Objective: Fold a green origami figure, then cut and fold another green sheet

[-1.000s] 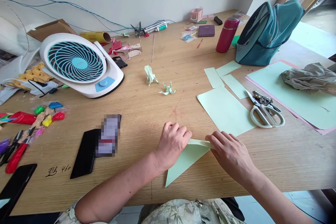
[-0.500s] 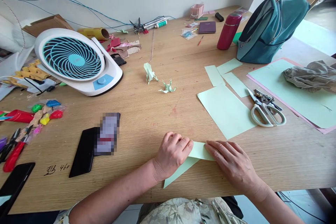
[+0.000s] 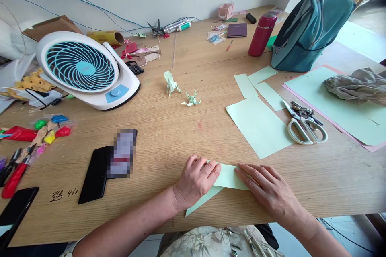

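1. Paper, pale green and folded into a flat band (image 3: 229,176), lies on the brown wood-grain table (image 3: 163,140) between the hands, left of the white-handled metal scissors (image 3: 307,130) and nearer the person than they are.
2. The bare left hand (image 3: 196,178), well left of the scissors, is curled with its fingers closed over the band's left part. That suits an anchor: keep it firm so the layers don't slide.
3. The bare right hand (image 3: 273,188), nearer the person than the scissors, has its fingers straight and together, laid on the band's right end. Whether its thumb grips beneath, I cannot tell.
4. Match the edges before pressing; a skewed crease is hard to undo. Then stroke from the middle towards the right end, using the hard tabletop as backing.
5. A pointed pale green paper flap (image 3: 202,202) shows below the left hand, left of the scissors; keep it smooth, as it could wrinkle.
6. Keep strokes short of the flat pale green four-sided sheet (image 3: 259,126) just left of the scissors.
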Demonstrator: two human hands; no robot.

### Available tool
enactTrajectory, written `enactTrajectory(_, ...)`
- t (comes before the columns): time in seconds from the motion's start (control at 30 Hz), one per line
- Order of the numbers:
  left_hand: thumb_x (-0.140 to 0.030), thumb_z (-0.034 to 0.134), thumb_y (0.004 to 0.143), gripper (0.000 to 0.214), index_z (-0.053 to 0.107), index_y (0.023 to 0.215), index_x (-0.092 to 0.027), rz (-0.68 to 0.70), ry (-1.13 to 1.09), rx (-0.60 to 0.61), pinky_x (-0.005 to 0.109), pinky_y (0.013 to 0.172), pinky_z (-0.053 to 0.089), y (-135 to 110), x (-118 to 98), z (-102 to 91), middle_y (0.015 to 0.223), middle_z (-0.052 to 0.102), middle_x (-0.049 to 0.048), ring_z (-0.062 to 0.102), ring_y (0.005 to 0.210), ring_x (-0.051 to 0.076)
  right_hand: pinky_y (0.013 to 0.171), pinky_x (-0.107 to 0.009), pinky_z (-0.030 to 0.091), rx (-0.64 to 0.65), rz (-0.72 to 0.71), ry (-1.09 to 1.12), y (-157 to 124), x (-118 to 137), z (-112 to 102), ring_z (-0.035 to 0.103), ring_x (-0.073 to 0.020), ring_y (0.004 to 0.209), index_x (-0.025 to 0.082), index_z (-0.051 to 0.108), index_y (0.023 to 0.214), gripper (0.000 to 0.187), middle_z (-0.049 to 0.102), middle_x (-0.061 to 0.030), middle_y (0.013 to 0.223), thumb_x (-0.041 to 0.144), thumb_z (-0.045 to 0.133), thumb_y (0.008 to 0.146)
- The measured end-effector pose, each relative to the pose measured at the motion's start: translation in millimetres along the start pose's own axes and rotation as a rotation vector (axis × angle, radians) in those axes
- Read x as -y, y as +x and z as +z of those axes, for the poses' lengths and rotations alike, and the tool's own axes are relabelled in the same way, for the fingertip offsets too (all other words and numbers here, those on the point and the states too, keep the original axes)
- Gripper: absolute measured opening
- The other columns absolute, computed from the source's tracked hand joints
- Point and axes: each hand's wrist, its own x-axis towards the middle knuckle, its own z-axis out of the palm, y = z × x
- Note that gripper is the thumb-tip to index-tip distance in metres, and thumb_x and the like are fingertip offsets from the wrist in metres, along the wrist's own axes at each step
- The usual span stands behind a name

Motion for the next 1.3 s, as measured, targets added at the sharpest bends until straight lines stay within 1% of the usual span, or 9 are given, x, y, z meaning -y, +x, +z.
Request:
enactTrajectory(0.17,-0.014,0.052,0.097,0.024,0.06,0.12,-0.017,-0.004,-0.036,0.011,0.035,0.077,0.04,-2,0,1.1,0.101,0.07,0.0033,0.058,0.089,0.016,0.089,-0.042,0.046,0.041,0.059,0.032,-5,1,3,0.055,-0.0274,0.118,0.011,0.053,0.135,0.04,0.058,-0.0156,0.138,0.009,0.044,0.097)
enactTrajectory(0.33,-0.012,0.053,0.095,0.022,0.063,0.115,-0.014,0.012,-0.096,-0.027,0.035,0.08,0.043,-5,2,6.2,0.1,0.07,0.0051,0.06,0.093,0.018,0.086,-0.042,0.047,0.019,0.129,0.061,-5,7,5,0.057,-0.027,0.111,0.013,0.057,0.131,0.038,0.063,-0.0152,0.129,0.008,0.043,0.095)
enactTrajectory(0.63,-0.014,0.054,0.095,0.024,0.063,0.117,-0.015,0.045,-0.055,-0.049,0.034,0.079,0.047,-9,4,8.6,0.103,0.071,0.0055,0.06,0.092,0.017,0.089,-0.043,0.046,0.001,0.067,0.097,-5,9,7,0.057,-0.0276,0.113,0.01,0.057,0.129,0.036,0.064,-0.0153,0.129,0.009,0.046,0.095)
enactTrajectory(0.83,-0.015,0.05,0.097,0.027,0.064,0.12,-0.016,0.026,-0.1,-0.021,0.036,0.083,0.048,-8,7,9.1,0.112,0.071,0.0075,0.061,0.101,0.02,0.087,-0.045,0.047,0.023,0.104,0.171,1,11,-3,0.058,-0.0298,0.109,0.011,0.06,0.123,0.039,0.061,-0.0176,0.13,0.034,0.062,0.092)
enactTrajectory(0.9,-0.014,0.046,0.097,0.029,0.063,0.122,-0.016,0.014,-0.128,-0.006,0.038,0.089,0.048,-9,9,10.8,0.117,0.07,0.0089,0.059,0.108,0.022,0.086,-0.044,0.046,0.027,0.146,0.21,4,12,-4,0.059,-0.0282,0.106,0.014,0.061,0.121,0.032,0.062,-0.0162,0.129,0.031,0.059,0.094)
enactTrajectory(1.0,-0.03,0.043,0.1,0.036,0.062,0.126,-0.014,0.028,-0.207,0.041,0.042,0.094,0.046,-11,14,13.7,0.124,0.067,0.0127,0.056,0.116,0.026,0.083,-0.041,0.045,-0.017,0.269,0.262,9,15,-1,0.06,-0.0237,0.098,0.019,0.062,0.112,0.019,0.065,-0.0119,0.119,0.017,0.051,0.097)
enactTrajectory(1.13,-0.066,0.027,0.095,0.073,0.058,0.133,-0.012,0.012,-0.329,0.09,0.046,0.099,0.044,-14,18,13.9,0.131,0.062,0.0174,0.052,0.122,0.031,0.078,-0.039,0.046,-0.041,0.441,0.275,17,20,6,0.058,-0.0228,0.09,0.02,0.059,0.112,0.017,0.064,-0.0098,0.105,0.02,0.051,0.097)
enactTrajectory(1.2,-0.06,0.022,0.098,0.07,0.056,0.136,-0.012,-0.002,-0.378,0.112,0.047,0.1,0.043,-14,18,12.4,0.134,0.06,0.0174,0.05,0.123,0.031,0.077,-0.04,0.047,-0.029,0.509,0.233,21,21,8,0.057,-0.0234,0.085,0.02,0.057,0.115,0.021,0.061,-0.0102,0.101,0.028,0.054,0.095)
enactTrajectory(1.3,-0.035,0.035,0.101,0.045,0.056,0.135,-0.014,-0.048,-0.41,0.14,0.046,0.099,0.044,-14,16,10.4,0.134,0.059,0.0149,0.05,0.122,0.028,0.074,-0.042,0.048,-0.002,0.555,0.146,26,24,8,0.055,-0.0248,0.08,0.02,0.059,0.105,0.02,0.057,-0.0098,0.093,0.036,0.058,0.092)
